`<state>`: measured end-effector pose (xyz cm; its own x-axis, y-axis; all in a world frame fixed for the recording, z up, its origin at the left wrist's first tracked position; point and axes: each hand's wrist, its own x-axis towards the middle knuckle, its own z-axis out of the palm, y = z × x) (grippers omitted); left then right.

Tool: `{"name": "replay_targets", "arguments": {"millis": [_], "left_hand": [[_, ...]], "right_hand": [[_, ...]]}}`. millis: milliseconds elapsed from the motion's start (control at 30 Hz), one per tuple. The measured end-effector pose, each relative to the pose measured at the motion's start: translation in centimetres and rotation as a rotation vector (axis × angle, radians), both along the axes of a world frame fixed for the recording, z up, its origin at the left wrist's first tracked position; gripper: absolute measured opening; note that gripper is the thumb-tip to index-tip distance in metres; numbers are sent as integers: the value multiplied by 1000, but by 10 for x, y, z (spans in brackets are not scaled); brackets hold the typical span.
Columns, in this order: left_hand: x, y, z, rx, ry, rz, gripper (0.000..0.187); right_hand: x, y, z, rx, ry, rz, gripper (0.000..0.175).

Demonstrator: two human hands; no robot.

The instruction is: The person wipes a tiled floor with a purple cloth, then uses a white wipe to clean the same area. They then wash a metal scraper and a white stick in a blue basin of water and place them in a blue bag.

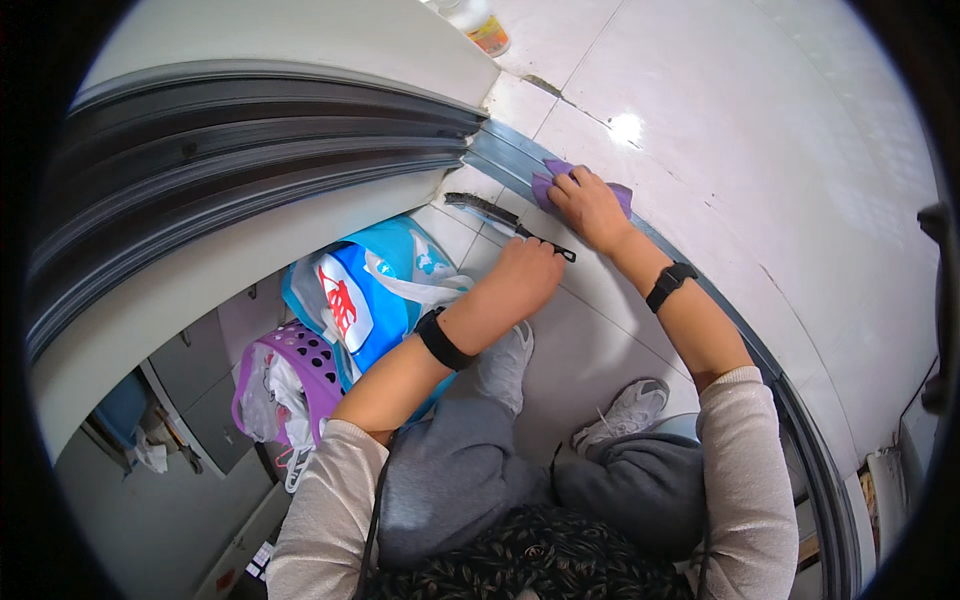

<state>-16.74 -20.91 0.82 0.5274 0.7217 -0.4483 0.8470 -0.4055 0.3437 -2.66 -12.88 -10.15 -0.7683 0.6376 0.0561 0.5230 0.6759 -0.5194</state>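
My right hand (589,206) presses a purple cloth (619,196) onto the metal door track (514,154) set in the floor, its fingers bent over the cloth. Lower and to the left, my left hand (529,274) is closed around the black handle of a long narrow brush (480,202). The dark bristles point up and toward the track's corner end. Past my fingers the handle's looped tip sticks out. My palm and part of the handle are hidden.
Dark sliding-door frames (262,120) stand at the left. Below them are a blue shopping bag (390,259) and a purple basket (322,379) with plastic bags. A plastic container (487,34) sits on the tiles beyond the track. My shoes (626,412) rest on the tiled floor.
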Motion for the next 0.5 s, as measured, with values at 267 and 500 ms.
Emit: {"name": "replay_targets", "arguments": {"millis": [267,500], "left_hand": [[26,-4,-5,-65,-11,-128,14],[61,9,-28,-75,-291,183,50]], "right_hand": [[103,-25,39,-875,352,-441,28],[154,-41,61,-1699,1220,-851,53]]}}
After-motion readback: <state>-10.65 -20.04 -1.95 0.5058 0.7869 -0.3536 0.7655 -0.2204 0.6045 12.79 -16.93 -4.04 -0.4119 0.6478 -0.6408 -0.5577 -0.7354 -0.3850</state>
